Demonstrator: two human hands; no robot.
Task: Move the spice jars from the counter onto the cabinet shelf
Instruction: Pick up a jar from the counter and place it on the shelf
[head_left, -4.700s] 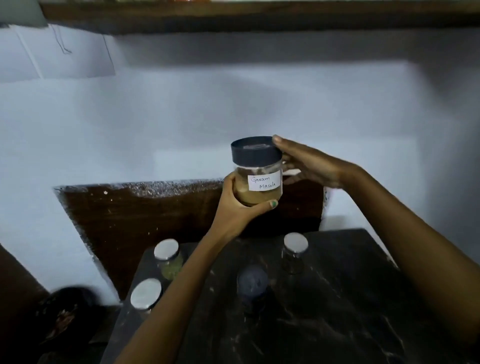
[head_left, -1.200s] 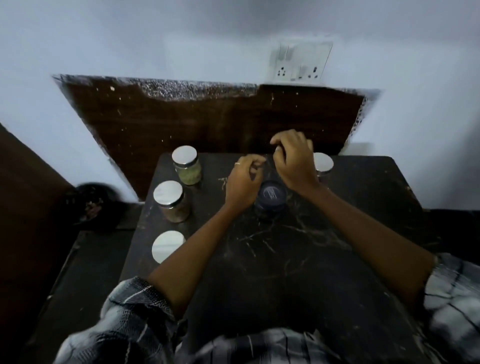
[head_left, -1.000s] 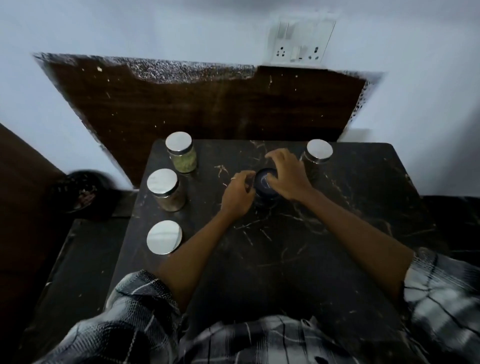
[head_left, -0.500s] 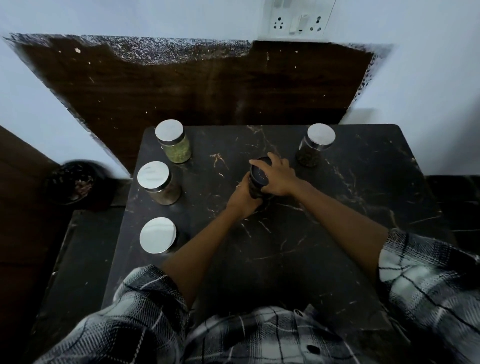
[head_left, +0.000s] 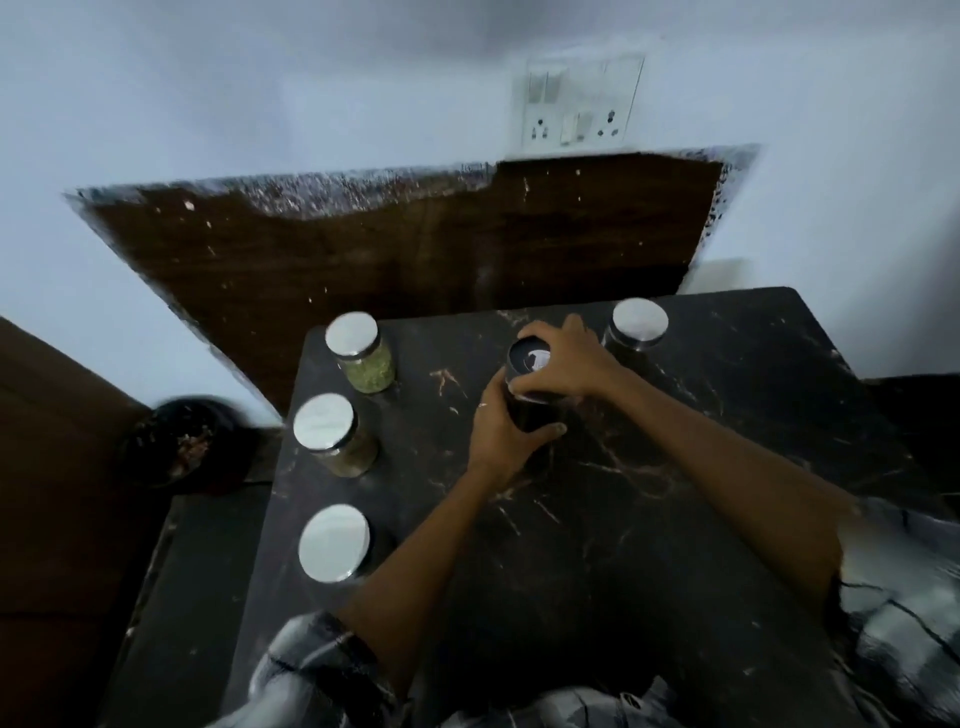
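A dark jar with a black lid (head_left: 530, 364) is at the middle of the black marble counter (head_left: 675, 519). My left hand (head_left: 504, 436) wraps its lower side and my right hand (head_left: 566, 364) grips it from the right, near the lid. Whether the jar's base touches the counter is hidden. Three silver-lidded spice jars stand along the left edge: one with green contents (head_left: 361, 353), one with brownish contents (head_left: 332, 434) and one seen from above (head_left: 335, 543). Another silver-lidded jar (head_left: 636, 330) stands at the back right. No cabinet shelf is in view.
A dark wooden panel (head_left: 415, 249) leans on the white wall behind the counter, under a socket plate (head_left: 576, 106). A dark bowl with scraps (head_left: 182, 441) sits low at the left, beside a lower dark surface (head_left: 182, 597).
Both hands have closed around the black-lidded jar and now hold it more fully. The view has tilted upward, showing more wall and the socket.
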